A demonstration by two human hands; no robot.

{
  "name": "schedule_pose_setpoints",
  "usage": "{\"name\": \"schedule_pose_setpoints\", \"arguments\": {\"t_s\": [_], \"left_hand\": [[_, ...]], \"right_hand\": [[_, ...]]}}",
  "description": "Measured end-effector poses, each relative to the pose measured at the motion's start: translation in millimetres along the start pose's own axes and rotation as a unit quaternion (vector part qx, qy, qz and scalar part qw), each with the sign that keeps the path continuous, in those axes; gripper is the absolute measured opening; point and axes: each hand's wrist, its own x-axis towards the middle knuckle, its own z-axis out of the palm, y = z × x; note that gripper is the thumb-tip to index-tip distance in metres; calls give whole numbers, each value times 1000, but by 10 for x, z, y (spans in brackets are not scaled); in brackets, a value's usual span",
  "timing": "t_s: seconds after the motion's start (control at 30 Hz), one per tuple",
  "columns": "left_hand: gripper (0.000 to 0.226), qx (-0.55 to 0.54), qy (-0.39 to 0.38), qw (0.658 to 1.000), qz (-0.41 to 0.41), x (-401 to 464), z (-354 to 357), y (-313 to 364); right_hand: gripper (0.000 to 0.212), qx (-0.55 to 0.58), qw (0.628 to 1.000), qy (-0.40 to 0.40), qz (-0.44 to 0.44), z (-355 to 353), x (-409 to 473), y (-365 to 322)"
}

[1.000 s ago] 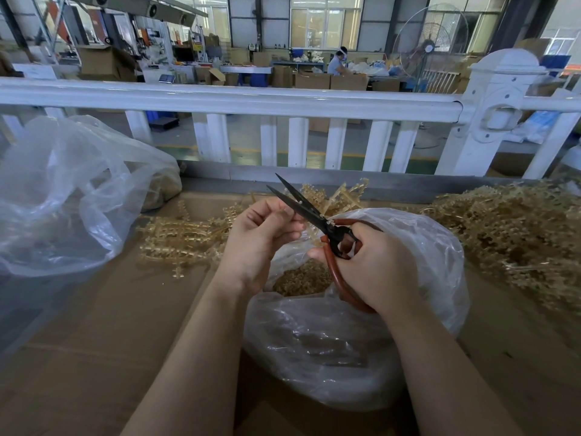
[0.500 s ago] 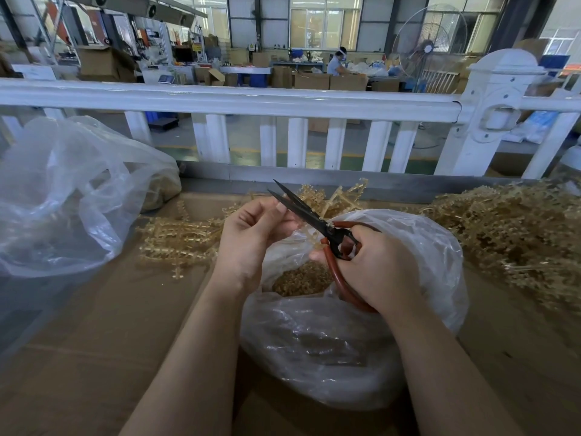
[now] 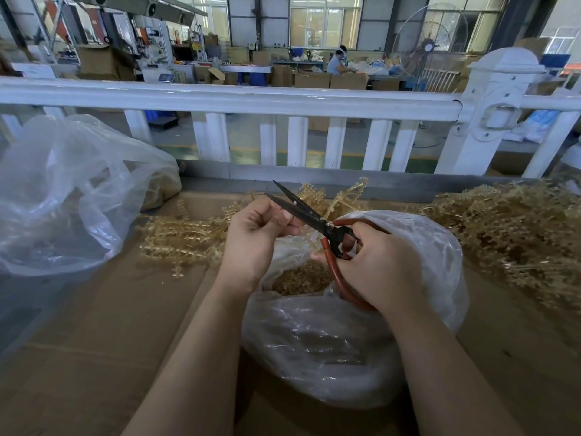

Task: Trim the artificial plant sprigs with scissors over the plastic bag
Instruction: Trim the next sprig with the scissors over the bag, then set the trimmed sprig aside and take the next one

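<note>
A white railing (image 3: 220, 97) with upright slats runs across the far edge of the brown cardboard work surface (image 3: 94, 341), ending at a thick capped post (image 3: 500, 114) on the right; beyond it lies a workshop floor — stacked cardboard boxes (image 3: 330, 79), a large standing fan (image 3: 429, 45), tall windows (image 3: 323, 20). A person (image 3: 338, 62) sits far back at a cluttered table.

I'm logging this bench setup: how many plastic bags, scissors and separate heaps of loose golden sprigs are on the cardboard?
Plastic bags: 2, one under the hands, one at far left
Scissors: 1
Sprig heaps: 2, centre-left and right
Total: 5
</note>
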Motion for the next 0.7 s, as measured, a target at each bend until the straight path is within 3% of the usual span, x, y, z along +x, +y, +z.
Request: {"name": "schedule_pose_setpoints", "arguments": {"t_s": [0.37,0.53,0.7], "left_hand": [[18,-57,-22,998,-25,17,-6,-11],[16,-62,-23,997,-32,17,-11,-16],[15,-135,-49,987,-78,12,0,-41]], "right_hand": [[67,54,998,22,-18,15,-14,-17],[44,59,997,42,-17,64,-8,-18],[62,109,994,1,-14,74,0,-2]]}}
